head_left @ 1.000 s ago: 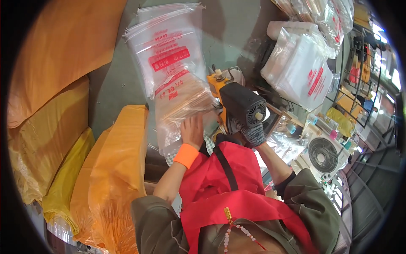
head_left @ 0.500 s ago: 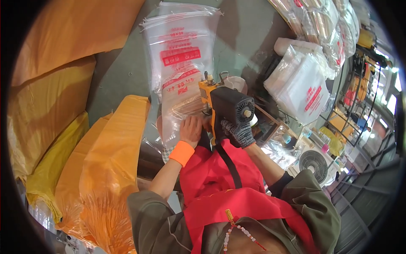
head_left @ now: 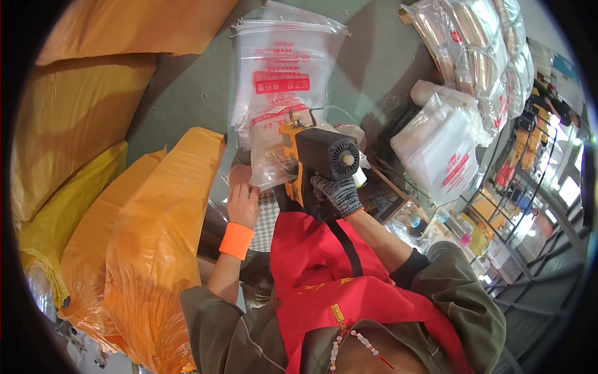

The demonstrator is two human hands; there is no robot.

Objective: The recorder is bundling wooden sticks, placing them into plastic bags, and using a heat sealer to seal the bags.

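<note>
My right hand [head_left: 338, 196], in a dark grey knit glove, grips the handle of a portable bag-sewing machine [head_left: 327, 151] with a yellow body and black motor housing. The machine's head sits against the near end of a clear plastic bag [head_left: 268, 149] with red print and something pale inside. With bent fingers, my bare left hand [head_left: 242, 202] pinches the bag's near left corner. An orange wristband [head_left: 237, 241] circles that wrist. Beyond lies a fanned stack of clear drawstring bags [head_left: 283, 56] printed in red; the filled bag overlaps its near end.
Large orange plastic sacks [head_left: 165, 243] stand close on my left, beside a yellow sack [head_left: 81, 206]. To the right lie another stack of clear bags [head_left: 436, 149] and packed, shiny bundles [head_left: 479, 43]. A red apron [head_left: 324, 249] covers my lap; a checkered surface [head_left: 266, 218] shows beside it.
My left hand has moved left, away from the sewing machine, to the bag's corner. The machine in my right hand has shifted left and tilted slightly. The whole view has shifted a little.
</note>
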